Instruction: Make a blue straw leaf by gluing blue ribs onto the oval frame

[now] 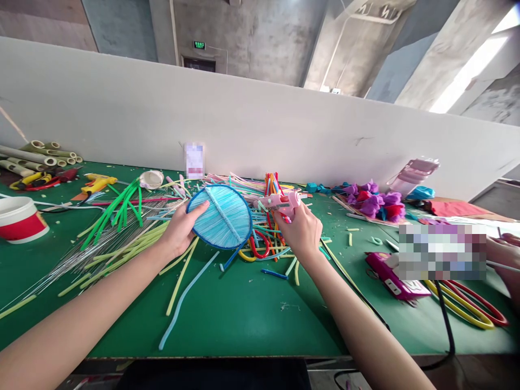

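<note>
My left hand [181, 227] grips the left edge of a round disc [223, 216], thumb on its face. Light blue strands cover the disc inside a dark blue rim, and a pale blue fuzzy strip crosses it diagonally. In my right hand [301, 230] is a pink glue gun [284, 203], its nozzle pointing left at the disc's right edge; whether it touches cannot be made out. Below the disc lie a pale blue pipe cleaner [184, 306] and a short dark blue piece [274, 274]. Red, orange and yellow pipe cleaners [264, 246] lie behind the glue gun.
Yellow-green stems [134, 246] and thin wires spread left, near a paper cup [22, 219] and a yellow glue gun [97, 183]. Purple and red flowers [376, 200] lie right, past them a pink bottle [416, 174]. Another person's hand [506, 260] is at the right edge. Black cables cross the right side.
</note>
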{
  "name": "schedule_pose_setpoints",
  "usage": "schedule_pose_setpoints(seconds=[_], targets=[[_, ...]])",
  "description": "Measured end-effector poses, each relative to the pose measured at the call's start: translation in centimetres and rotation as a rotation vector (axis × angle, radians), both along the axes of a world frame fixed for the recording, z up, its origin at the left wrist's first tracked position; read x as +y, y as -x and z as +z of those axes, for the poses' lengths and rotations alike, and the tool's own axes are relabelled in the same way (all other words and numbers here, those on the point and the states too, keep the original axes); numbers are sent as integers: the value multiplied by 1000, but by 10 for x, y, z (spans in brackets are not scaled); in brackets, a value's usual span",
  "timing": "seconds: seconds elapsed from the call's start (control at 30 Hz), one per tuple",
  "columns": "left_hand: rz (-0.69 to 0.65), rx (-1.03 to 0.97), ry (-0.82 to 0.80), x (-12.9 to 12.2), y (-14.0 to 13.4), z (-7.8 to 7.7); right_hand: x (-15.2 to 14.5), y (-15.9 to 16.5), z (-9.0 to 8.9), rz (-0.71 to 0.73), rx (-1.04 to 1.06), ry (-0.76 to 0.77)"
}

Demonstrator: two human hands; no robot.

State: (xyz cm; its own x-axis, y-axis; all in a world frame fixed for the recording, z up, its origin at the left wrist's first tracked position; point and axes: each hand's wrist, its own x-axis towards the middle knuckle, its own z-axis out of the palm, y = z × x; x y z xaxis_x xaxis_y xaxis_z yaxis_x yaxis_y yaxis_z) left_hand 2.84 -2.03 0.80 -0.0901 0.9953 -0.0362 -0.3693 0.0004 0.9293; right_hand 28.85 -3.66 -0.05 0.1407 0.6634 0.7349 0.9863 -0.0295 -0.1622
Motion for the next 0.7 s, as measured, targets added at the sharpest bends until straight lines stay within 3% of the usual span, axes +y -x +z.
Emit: schedule_pose_setpoints(seconds=[0.7], targets=[[-9, 37, -10, 2, 4, -4, 4, -5, -8, 60, -102, -6]])
